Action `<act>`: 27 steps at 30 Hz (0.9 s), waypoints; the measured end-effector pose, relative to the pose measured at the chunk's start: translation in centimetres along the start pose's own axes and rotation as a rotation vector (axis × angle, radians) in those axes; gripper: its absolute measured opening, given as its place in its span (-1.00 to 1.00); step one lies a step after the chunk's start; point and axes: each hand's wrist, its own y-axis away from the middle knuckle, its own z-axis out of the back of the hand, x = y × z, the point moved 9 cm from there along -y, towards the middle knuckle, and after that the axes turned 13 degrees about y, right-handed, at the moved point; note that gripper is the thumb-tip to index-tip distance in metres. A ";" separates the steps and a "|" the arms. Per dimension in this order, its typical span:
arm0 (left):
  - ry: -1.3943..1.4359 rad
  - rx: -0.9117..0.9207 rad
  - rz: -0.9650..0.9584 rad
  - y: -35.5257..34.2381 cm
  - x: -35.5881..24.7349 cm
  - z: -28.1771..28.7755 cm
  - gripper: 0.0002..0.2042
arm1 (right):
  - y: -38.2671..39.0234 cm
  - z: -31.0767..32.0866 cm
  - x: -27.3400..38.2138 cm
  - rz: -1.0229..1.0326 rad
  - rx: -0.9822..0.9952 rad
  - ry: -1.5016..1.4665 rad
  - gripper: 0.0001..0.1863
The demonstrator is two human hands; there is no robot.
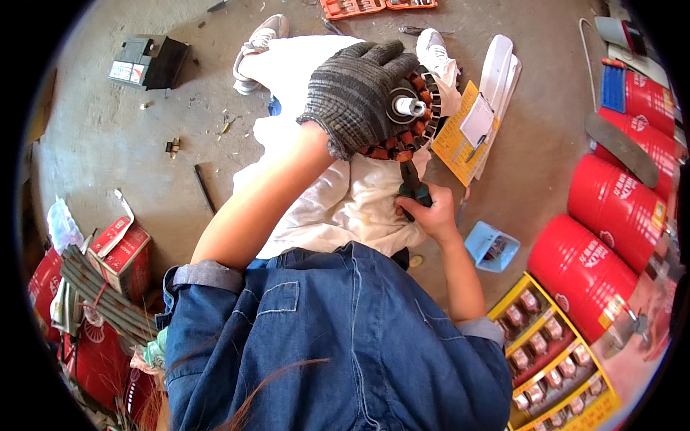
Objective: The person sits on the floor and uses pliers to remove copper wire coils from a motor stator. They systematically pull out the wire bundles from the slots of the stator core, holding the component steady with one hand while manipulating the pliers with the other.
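My left hand [353, 93], in a grey striped knit glove, grips a round motor stator [402, 151] with orange copper windings and a metal hub with a pale central shaft. The stator rests over the white cloth [287, 208] across my legs. My bare right hand [431, 212] is closed on dark-handled pliers [411, 179], whose jaws reach the windings at the stator's lower edge. My left fingertips are partly hidden at the stator's upper side.
A black battery [164, 63], orange socket case [352, 6] and yellow clipboard [453, 144] lie on the floor. A blue container [492, 246] sits right, beside red drums [582, 280] and a yellow tray [517, 287] of small parts. A red box [115, 262] and coiled hoses lie left.
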 end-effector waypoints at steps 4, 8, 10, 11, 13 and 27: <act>-0.035 0.014 -0.030 -0.2 0.4 0.0 -0.34 | -0.1 0.5 2.4 0.129 -0.077 0.064 -0.81; 0.045 -0.009 -0.070 -0.3 0.5 -0.1 -0.31 | 0.1 1.6 3.2 0.318 -0.216 0.326 -0.74; 0.075 -0.015 -0.060 -0.3 0.5 -0.1 -0.31 | 0.1 1.9 3.6 0.412 -0.280 0.407 -0.71; 0.069 -0.016 -0.056 -0.2 0.5 0.0 -0.31 | 0.0 2.1 3.8 0.446 -0.300 0.408 -0.70; 0.059 -0.018 -0.049 -0.2 0.3 0.2 -0.31 | 0.1 2.4 4.5 0.525 -0.365 0.432 -0.69; 0.107 0.028 0.085 -1.3 0.9 -0.3 -0.43 | 0.1 3.5 4.5 0.697 -0.768 0.683 -0.65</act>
